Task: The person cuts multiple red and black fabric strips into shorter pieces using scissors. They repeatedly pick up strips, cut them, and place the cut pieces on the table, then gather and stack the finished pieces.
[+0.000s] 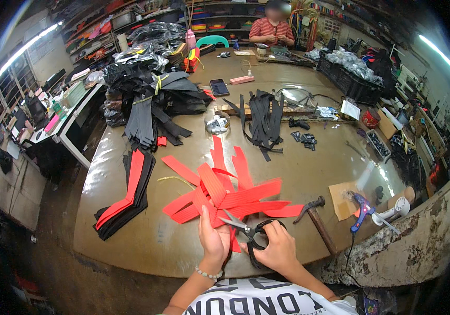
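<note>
A tangle of red webbing strips [251, 195] spreads across the near middle of the table. My left hand [214, 240] is closed on it at the near side, thumb raised along one folded strip. In my right hand [276, 249] is a pair of scissors [239, 224] with black handles. Their blades stand apart and point left into the strips, close to my left fingers. Whether the blades touch a strip, I cannot tell. A thin yellowish tie [177, 179] lies by the left edge of the red strips.
A hammer [319, 228] and a blue glue gun [361, 211] lie to the right. Left is a black-and-red strip stack [125, 202]. Farther back are black strip bundles [154, 105], a phone [218, 87] and a black crate [348, 81]. A person [271, 31] sits across the table.
</note>
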Demonstrator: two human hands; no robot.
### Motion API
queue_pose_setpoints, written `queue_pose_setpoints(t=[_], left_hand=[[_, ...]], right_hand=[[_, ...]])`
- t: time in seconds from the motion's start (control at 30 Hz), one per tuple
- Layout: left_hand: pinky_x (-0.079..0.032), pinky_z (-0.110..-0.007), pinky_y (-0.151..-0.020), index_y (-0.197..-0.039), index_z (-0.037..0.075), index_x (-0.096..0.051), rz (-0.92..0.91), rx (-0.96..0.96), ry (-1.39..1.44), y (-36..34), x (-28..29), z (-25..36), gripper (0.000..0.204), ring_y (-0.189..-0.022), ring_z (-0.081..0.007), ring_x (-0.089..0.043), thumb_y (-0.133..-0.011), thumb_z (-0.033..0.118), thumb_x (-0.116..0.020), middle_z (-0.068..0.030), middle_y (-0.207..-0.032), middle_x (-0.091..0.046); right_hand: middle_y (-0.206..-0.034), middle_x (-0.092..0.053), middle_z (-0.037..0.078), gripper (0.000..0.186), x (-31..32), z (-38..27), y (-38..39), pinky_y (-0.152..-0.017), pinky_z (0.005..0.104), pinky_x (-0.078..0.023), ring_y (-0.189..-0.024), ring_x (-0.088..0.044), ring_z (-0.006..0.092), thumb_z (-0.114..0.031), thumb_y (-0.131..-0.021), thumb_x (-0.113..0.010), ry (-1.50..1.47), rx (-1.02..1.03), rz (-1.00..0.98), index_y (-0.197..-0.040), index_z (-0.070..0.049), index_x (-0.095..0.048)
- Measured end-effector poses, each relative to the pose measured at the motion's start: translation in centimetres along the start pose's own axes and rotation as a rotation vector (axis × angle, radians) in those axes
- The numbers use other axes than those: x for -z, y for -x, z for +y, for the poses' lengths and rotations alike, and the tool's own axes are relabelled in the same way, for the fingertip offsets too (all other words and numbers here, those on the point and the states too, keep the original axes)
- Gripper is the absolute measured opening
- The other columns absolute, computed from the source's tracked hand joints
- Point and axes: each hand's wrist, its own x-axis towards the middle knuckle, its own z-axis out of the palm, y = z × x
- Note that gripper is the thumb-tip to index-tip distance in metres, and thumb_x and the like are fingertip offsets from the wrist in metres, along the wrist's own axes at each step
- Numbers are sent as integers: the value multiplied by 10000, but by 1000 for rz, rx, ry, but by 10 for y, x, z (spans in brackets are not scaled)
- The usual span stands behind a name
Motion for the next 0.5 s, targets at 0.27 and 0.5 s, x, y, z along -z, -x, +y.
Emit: queue_pose_setpoints(t=[0.27, 0.5], left_hand=[[-398, -402, -1046, -1384, -23, -376, -163, 253, 7, 2, 1, 10, 524, -1239, -250, -503, -1041, 369, -317, -163, -1381, -486], [-391, -419, -1066, -1426, -25, -313, -244, 203, -447, 9, 1, 0, 525, -1261, -265, -493, -1043, 334, -333, -190, -1386, -480]], right_hand=[[-867, -563, 96, 514, -6, -6, -7, -648, 412, -493, -817, -612, 306, -446, -667, -804, 0, 51, 59, -889, -53, -559], [-854, -530, 97, 459, -14, -11, -11, -622, 410, -497, -809, -594, 290, -378, -645, -790, 2, 91, 61, -857, -57, -538]])
